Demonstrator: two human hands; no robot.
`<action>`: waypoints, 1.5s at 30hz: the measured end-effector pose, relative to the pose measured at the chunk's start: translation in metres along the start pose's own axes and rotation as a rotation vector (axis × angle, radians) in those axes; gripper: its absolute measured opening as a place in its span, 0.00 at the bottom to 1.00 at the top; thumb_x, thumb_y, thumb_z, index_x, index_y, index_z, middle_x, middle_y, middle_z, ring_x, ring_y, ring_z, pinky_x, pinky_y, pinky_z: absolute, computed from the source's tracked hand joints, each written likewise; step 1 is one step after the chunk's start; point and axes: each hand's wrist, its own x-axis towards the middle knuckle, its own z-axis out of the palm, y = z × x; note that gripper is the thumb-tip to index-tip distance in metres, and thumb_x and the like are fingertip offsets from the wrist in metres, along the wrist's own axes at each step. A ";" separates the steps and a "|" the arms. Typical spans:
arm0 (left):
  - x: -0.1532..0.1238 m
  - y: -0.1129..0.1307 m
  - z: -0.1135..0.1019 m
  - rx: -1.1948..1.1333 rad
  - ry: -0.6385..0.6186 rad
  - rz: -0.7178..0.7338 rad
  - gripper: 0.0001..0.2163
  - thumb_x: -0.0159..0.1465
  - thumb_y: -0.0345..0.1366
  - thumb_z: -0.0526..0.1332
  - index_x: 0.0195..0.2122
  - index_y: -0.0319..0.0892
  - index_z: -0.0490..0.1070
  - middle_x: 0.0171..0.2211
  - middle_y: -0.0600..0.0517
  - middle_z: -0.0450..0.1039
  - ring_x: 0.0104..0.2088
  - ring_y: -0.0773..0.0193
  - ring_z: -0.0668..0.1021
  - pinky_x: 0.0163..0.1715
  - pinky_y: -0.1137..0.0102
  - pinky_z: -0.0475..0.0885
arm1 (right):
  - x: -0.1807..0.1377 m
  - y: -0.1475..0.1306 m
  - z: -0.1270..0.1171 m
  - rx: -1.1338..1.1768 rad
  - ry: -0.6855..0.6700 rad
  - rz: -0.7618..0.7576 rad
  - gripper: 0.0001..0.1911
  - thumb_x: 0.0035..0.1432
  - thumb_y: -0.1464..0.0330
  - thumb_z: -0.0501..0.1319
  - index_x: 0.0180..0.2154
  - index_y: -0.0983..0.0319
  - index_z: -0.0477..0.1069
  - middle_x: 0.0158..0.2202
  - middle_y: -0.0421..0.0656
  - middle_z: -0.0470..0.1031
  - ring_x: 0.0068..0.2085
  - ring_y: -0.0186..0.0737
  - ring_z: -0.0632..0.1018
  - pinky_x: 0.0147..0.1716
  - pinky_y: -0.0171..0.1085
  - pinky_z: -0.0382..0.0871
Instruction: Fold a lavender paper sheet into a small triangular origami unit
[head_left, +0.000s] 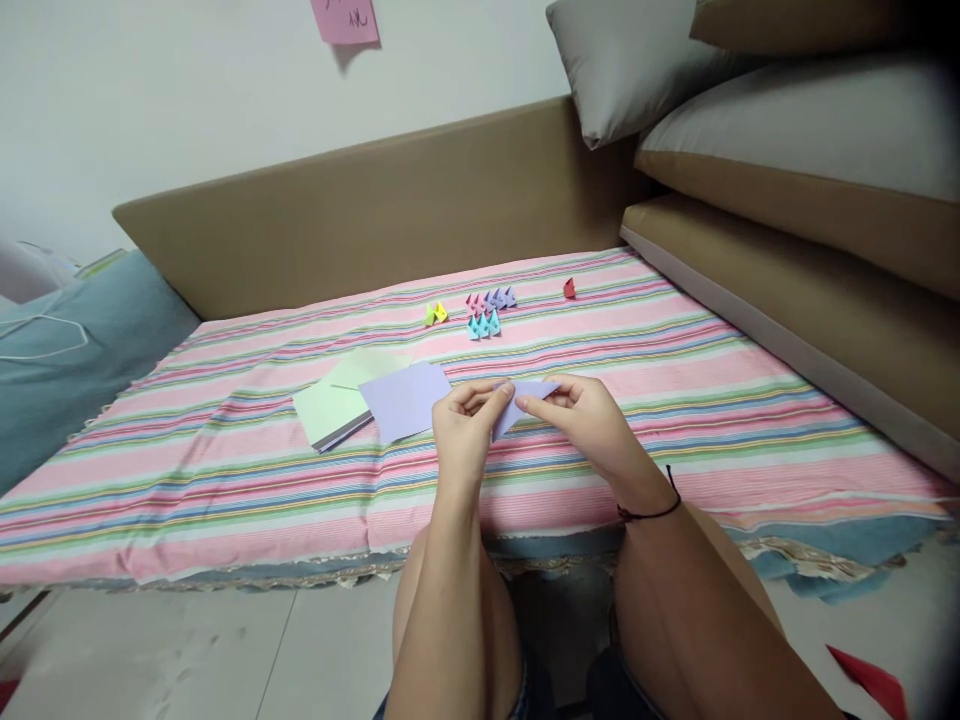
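Observation:
Both hands hold one folded lilac paper (523,400) above the striped cloth (675,400). My left hand (465,430) pinches its left end, fingers closed. My right hand (589,420), with a black cord round the wrist, pinches its right edge. Just left of my hands lie loose lilac sheets (403,400) and pale green sheets (337,405) in an overlapping pile.
Small folded paper pieces sit farther back: yellow-green ones (435,314), pink, lilac and blue ones (487,310), and a red one (569,289). Cushions (787,150) are stacked at the right. A blue pillow (67,350) lies left. A red scrap (870,680) is on the floor.

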 end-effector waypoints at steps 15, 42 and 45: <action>0.000 0.000 -0.001 -0.016 0.036 0.014 0.07 0.48 0.35 0.70 0.27 0.39 0.77 0.25 0.52 0.79 0.26 0.68 0.78 0.28 0.75 0.70 | 0.001 0.003 0.002 -0.088 -0.010 -0.033 0.16 0.46 0.58 0.68 0.22 0.63 0.69 0.21 0.37 0.67 0.25 0.33 0.66 0.28 0.35 0.60; 0.001 0.001 -0.003 0.036 0.007 -0.029 0.08 0.47 0.35 0.71 0.27 0.39 0.78 0.24 0.51 0.78 0.25 0.68 0.76 0.25 0.75 0.68 | 0.001 -0.001 -0.011 -0.257 0.224 -0.288 0.17 0.55 0.61 0.63 0.19 0.62 0.67 0.21 0.37 0.58 0.25 0.33 0.61 0.26 0.37 0.52; 0.001 0.000 -0.002 0.025 0.004 -0.046 0.08 0.46 0.35 0.71 0.26 0.39 0.77 0.22 0.52 0.77 0.23 0.69 0.75 0.24 0.76 0.67 | 0.000 -0.003 -0.010 -0.323 0.281 -0.341 0.16 0.55 0.62 0.63 0.19 0.62 0.69 0.22 0.38 0.59 0.27 0.35 0.62 0.27 0.37 0.54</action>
